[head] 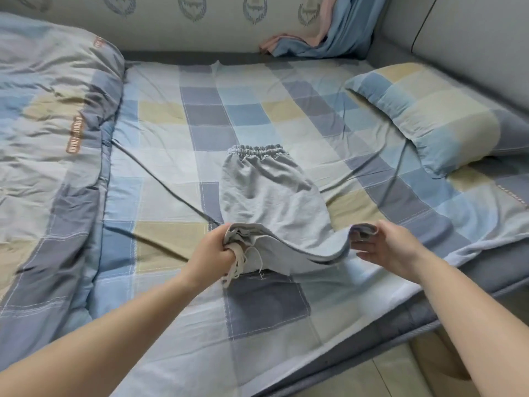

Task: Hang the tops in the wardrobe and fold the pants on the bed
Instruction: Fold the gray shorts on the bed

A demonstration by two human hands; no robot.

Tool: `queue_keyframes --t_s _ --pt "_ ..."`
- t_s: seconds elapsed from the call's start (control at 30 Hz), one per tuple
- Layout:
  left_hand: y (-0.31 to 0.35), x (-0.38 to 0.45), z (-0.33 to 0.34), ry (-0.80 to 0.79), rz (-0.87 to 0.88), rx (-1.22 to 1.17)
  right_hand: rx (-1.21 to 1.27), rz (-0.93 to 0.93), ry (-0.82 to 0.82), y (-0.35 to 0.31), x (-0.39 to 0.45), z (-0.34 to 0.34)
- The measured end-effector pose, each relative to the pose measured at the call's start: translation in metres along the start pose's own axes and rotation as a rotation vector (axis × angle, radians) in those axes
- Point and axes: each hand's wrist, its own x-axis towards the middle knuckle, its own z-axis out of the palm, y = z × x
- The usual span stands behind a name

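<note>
Light grey pants [272, 193] lie on the checked bed sheet [177, 196] in the middle of the bed, their elastic waistband at the far end. The near end is lifted off the sheet. My left hand [216, 249] grips its left corner, with a cream drawstring hanging below the fist. My right hand [386, 247] holds the right corner, thumb over the fabric edge and fingers underneath.
A checked duvet [48, 144] is bunched along the left side. A matching pillow [429, 116] lies at the right. Blue and pink cloths [320, 38] are heaped against the padded wall at the back. The mattress edge [400, 333] and tiled floor show at the lower right.
</note>
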Motion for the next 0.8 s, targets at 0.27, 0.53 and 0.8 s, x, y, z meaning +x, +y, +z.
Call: queue_keyframes --t_s 0.27,0.53,0.8 --pt "-0.018 0.096 -0.02 0.346 -0.228 -0.267 -0.078 -0.268 0.076 -0.049 0.093 0.033" --pt "-0.049 0.209 -0.033 0.441 -0.219 -0.157 -0.103 -0.271 0.109 -0.082 0.215 0.053" --pt "-0.095 0.262 -0.029 0.381 -0.464 -0.057 -0.331 -0.383 0.183 -0.086 0.273 0.069"
